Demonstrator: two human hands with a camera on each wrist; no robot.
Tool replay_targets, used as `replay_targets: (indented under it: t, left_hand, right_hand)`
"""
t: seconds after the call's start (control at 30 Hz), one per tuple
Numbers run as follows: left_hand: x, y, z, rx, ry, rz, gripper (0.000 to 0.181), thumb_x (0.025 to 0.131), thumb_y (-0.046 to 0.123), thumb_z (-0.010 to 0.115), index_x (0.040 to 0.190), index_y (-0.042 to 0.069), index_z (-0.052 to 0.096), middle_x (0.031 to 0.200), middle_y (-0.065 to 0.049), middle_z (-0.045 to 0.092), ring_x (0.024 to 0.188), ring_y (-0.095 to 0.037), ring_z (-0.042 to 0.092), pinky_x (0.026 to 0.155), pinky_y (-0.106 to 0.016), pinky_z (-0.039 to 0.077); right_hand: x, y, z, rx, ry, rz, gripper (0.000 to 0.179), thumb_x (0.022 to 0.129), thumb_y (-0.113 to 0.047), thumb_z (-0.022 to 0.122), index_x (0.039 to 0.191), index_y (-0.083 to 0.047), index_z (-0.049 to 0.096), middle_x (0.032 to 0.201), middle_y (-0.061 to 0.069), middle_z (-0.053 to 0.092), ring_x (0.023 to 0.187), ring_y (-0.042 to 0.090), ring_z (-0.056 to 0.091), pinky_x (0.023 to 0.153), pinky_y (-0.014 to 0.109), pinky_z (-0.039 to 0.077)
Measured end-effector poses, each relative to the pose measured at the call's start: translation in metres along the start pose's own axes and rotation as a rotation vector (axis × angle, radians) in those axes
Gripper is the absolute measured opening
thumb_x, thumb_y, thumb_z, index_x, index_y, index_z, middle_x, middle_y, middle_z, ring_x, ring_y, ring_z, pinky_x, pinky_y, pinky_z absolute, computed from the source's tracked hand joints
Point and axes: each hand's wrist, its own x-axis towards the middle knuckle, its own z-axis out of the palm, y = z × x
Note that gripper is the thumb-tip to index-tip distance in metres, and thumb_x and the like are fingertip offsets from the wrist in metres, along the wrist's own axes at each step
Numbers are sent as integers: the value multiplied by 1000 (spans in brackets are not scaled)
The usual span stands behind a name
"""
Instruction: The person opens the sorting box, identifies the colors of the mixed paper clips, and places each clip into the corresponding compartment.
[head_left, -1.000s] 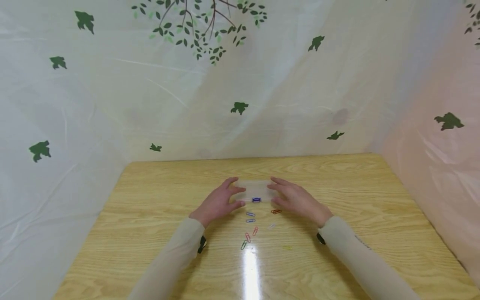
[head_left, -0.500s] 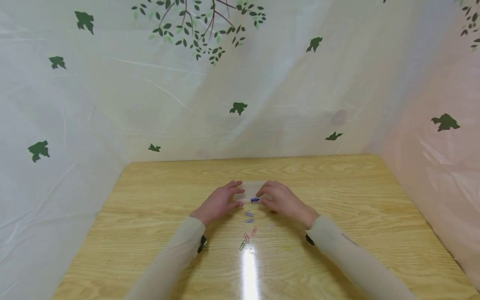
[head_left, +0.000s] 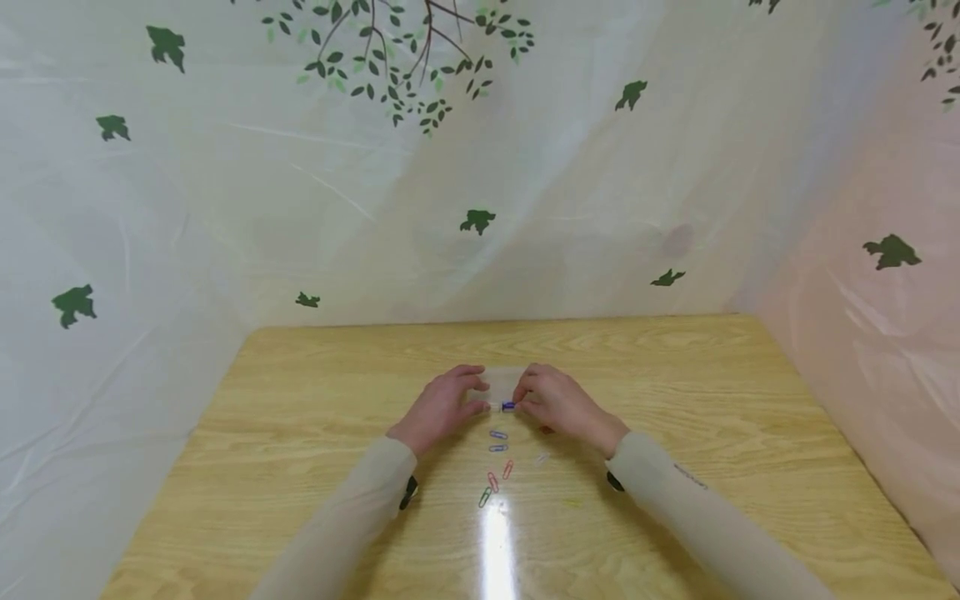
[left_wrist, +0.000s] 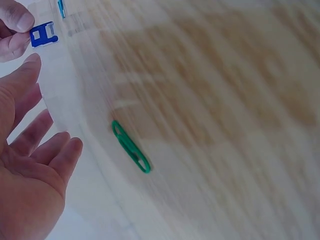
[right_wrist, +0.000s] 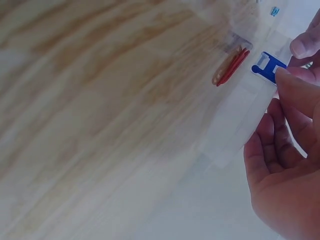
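A low, clear plastic box (head_left: 501, 379) with a blue latch (right_wrist: 269, 66) on its front lies between my hands. My right hand (head_left: 558, 404) pinches the latch between thumb and fingertips at the box's front edge. Round the left end of the box, my left hand (head_left: 442, 402) holds it with the thumb along the front and the other fingers towards the back. In the left wrist view those fingers are only gently bent. The box's see-through walls make its contents hard to tell.
On the wooden table (head_left: 315, 467) before the box lie several paper clips: two blue clips (head_left: 498, 442), two red clips (head_left: 493, 481), a green clip (left_wrist: 131, 147), a pale clip (head_left: 542, 458) and a yellow clip (head_left: 573, 502). Red-orange clips (right_wrist: 232, 66) lie near the right hand. A leaf-printed curtain (head_left: 360, 225) hangs behind.
My right hand has moved left from the box's right end to the blue latch and now pinches it. The left hand has stayed at the left end. The loose clips lie as before.
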Motion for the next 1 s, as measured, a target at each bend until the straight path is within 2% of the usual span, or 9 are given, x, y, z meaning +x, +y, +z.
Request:
replay_targets:
  t: [0.23, 0.63, 1.0]
  left_hand:
    - [1, 1, -1, -8, -3, -17, 29, 96, 24, 76, 119, 6, 73, 146, -12, 58, 133, -33, 55, 113, -48, 44]
    - [4, 0, 1, -34, -2, 0, 27, 95, 23, 77, 116, 6, 74, 141, -11, 59, 128, -32, 59, 110, -46, 47]
    - [3, -2, 2, -16, 17, 0, 28, 95, 24, 77, 117, 7, 74, 141, -11, 60, 128, -32, 59, 110, -46, 47]
  right_hand:
    - [5, -3, -1, 43, -22, 41, 5, 95, -11, 77, 91, -13, 75, 99, -3, 66, 97, 18, 61, 90, 41, 55]
    - [8, 4, -2, 89, -68, 67, 8, 94, -11, 76, 88, -16, 74, 95, -6, 65, 92, 15, 60, 87, 40, 54]
    - [9, 9, -1, 129, -66, 40, 9, 93, -9, 76, 88, -17, 73, 94, -7, 64, 91, 14, 60, 86, 39, 53]
